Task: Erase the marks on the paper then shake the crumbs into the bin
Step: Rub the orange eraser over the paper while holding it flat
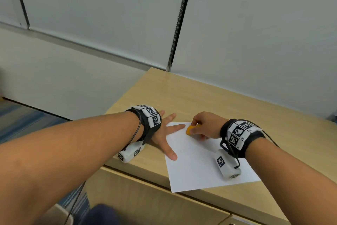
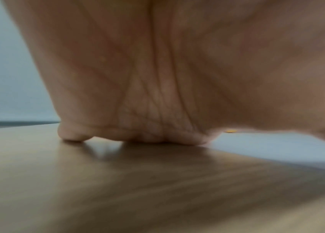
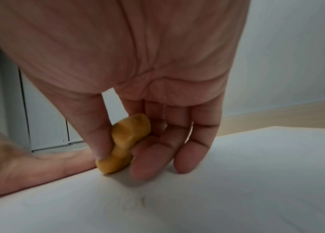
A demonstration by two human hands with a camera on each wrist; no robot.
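Head view: light wooden desk (image 1: 209, 97) set in corner against pale grey wall panels (image 1: 109, 14); blue striped carpet (image 1: 21, 120) lower left. White paper (image 1: 197, 166) lies on desk near front edge. Left hand (image 1: 164, 133) flat, fingers spread, pressing paper's left edge. Right hand (image 1: 204, 126) pinches orange eraser (image 1: 190, 129), its tip touching paper's far corner. Faint grey mark (image 3: 142, 201) shows on paper in right wrist view.

An orange eraser (image 3: 124, 145) is pinched in the grip of the right hand (image 3: 137, 82) and pressed onto the white paper (image 3: 237, 189); the left hand (image 3: 30, 167) is laid flat on the paper's edge beside the eraser.
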